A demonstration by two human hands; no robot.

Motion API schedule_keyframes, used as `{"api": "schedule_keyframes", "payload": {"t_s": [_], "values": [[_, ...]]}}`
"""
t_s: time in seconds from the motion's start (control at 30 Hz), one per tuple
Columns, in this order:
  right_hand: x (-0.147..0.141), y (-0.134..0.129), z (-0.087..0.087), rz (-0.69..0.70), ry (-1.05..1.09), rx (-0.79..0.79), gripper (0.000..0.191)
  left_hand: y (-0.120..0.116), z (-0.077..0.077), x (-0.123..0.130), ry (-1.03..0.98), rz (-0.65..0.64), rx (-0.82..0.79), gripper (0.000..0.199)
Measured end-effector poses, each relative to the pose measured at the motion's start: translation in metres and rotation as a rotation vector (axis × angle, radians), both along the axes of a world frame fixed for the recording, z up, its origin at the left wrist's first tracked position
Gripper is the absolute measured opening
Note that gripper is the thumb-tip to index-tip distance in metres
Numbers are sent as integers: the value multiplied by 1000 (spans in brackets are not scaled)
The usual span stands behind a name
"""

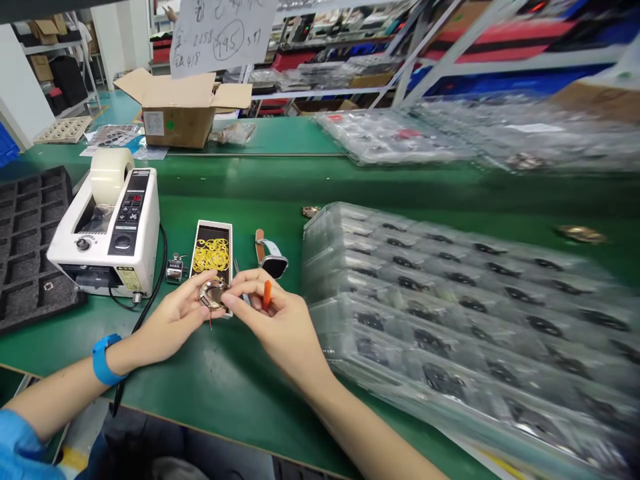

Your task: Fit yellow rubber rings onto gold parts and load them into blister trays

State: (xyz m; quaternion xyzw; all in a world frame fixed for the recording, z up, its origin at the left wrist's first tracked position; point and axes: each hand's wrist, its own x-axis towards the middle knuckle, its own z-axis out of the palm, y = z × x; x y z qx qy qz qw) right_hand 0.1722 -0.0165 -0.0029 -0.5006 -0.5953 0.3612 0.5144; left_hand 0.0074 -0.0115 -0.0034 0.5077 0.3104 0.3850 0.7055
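My left hand (173, 317) is closed around the edge of a round, metal-rimmed watch case (213, 294), with its inside facing up. A short red wire hangs from the case's lower edge. My right hand (275, 320) reaches in from the other side, thumb and fingertips at the case's right edge. An orange-handled tool (267, 294) pokes up between the right fingers; its working end is hidden. Right behind the hands is a white box (231, 233) with yellow rings (210, 255) in it. Beyond my right hand lies a smartwatch (275, 265) with a light strap.
A white tape dispenser (107, 230) stands left, its black cable (153, 287) running toward the table edge. Beside it are a tally counter (175, 268) and a black foam tray (30, 267). Stacked clear plastic trays (400, 293) of dark parts fill the right. An open carton (180, 113) sits behind.
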Motion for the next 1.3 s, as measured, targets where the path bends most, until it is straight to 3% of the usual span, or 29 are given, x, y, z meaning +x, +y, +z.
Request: {"api": "schedule_keyframes", "payload": {"t_s": [0.23,0.73,0.93,1.13,1.2,1.3], "values": [[1,1,1,31,-6,-19,12,-1,3,0,56,-10,45,50],[-8,-2,-5,-89,-149,106,13,0,-4,3,45,13,91,38],[-14,-4,-10,-119,-259,220,13,2,-6,7,115,136,53,35],[-19,-5,-17,-201,-352,346,6,4,-4,10,59,217,-10,37],[-18,-4,-17,-215,-323,306,7,4,-1,10,46,223,-24,38],[-16,1,-15,-88,-270,191,5,3,0,9,46,226,-22,37]]}}
